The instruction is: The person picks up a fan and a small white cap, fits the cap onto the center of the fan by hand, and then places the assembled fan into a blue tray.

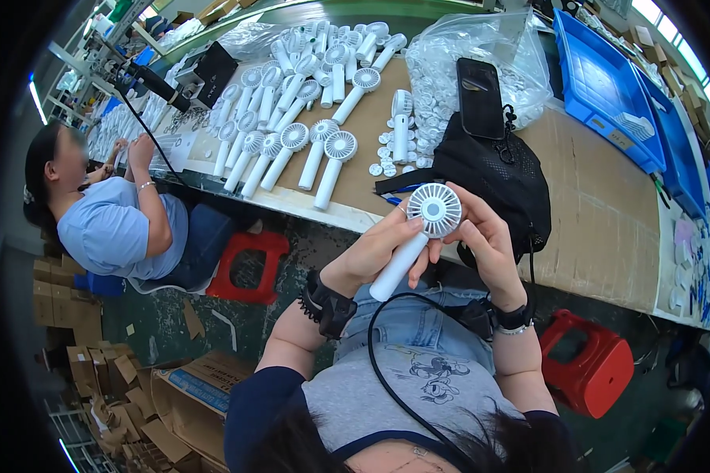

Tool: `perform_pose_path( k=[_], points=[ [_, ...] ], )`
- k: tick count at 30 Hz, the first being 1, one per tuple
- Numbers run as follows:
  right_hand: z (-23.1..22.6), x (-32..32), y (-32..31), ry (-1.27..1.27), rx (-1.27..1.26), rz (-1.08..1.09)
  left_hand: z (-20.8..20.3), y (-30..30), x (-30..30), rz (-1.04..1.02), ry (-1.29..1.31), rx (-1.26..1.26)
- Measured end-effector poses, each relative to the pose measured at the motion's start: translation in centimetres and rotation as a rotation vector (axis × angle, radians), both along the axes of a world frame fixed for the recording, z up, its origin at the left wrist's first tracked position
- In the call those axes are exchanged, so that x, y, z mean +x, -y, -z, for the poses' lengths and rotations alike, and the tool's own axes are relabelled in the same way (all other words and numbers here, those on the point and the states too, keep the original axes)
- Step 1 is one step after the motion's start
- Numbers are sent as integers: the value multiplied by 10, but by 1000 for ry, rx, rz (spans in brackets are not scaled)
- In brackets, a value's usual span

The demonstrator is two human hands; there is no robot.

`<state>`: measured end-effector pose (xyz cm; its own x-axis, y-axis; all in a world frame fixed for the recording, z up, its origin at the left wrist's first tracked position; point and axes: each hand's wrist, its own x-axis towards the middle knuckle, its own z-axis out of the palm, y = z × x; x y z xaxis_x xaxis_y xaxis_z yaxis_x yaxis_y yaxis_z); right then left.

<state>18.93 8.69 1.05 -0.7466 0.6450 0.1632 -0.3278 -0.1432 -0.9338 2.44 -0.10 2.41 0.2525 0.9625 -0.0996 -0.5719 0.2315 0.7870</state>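
Note:
A white handheld fan (401,266) is between my two hands, its round slotted head up and its handle slanting down to the left. My left hand (376,247) is closed around the fan where the head meets the handle, thumb on the front. Around the right side of the head my right hand (485,240) is curled, with fingers behind the fan. Just past my hands, several small white round discs (388,152) lie on the table beside another white fan (401,130) standing upright. A pair of blue-handled pliers (394,200) lies partly hidden near the fan head.
Many white fans (294,138) lie in rows at the left. A clear bag of white discs (442,87), a black bag (497,181) and a phone (479,98) are ahead. Blue trays (599,102) sit at right. A co-worker (122,209) sits left; red stools (599,370) flank me.

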Motion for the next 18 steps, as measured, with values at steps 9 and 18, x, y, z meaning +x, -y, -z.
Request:
perform_pose_path(
  k=[9, 18],
  points=[
    [-27, -3, -9, 176, 301, -93, -19, 9, -8, 100, -512, 69],
    [-24, -5, -9, 268, 411, -189, -24, 17, -4, 94, -737, 60]
  ],
)
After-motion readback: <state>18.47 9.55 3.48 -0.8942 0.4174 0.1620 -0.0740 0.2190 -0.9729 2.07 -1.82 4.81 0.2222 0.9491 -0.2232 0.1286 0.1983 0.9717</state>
